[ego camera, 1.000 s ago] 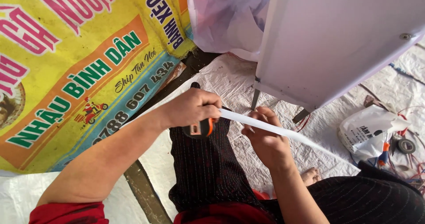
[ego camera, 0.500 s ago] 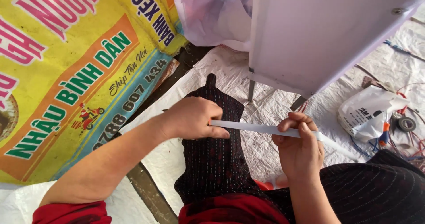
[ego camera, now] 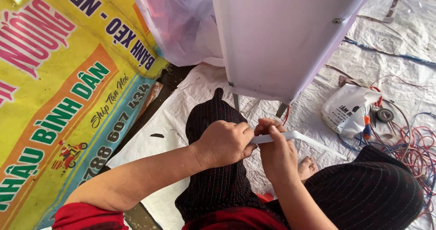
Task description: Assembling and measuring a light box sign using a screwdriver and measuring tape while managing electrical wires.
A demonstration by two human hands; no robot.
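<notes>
The person sat on the floor with legs in dark striped trousers (ego camera: 218, 175) stretched out over a white woven plastic sheet (ego camera: 181, 116). Both hands met just above the knees. The left hand (ego camera: 225, 143) was curled closed around the near-left end of a long, thin white plastic strip (ego camera: 313, 141), which ran from the hands off to the right, over the right thigh. What else lay inside that fist I could not tell. The right hand (ego camera: 277, 153) sat touching the left one, its fingers (ego camera: 268, 123) pinched together on the same strip, thumb pressed along its top.

Just beyond the hands, a large white flat panel (ego camera: 281, 34) stood tilted on thin metal legs, with a translucent plastic bag (ego camera: 177, 25) bunched behind it to the left. A big yellow printed vinyl banner (ego camera: 59, 89) covered the floor on the far left. To the right lay a white plastic shopping bag (ego camera: 345, 109), a small orange-handled tool (ego camera: 366, 126) beside it, and a tangle of red and blue wires (ego camera: 413, 148).
</notes>
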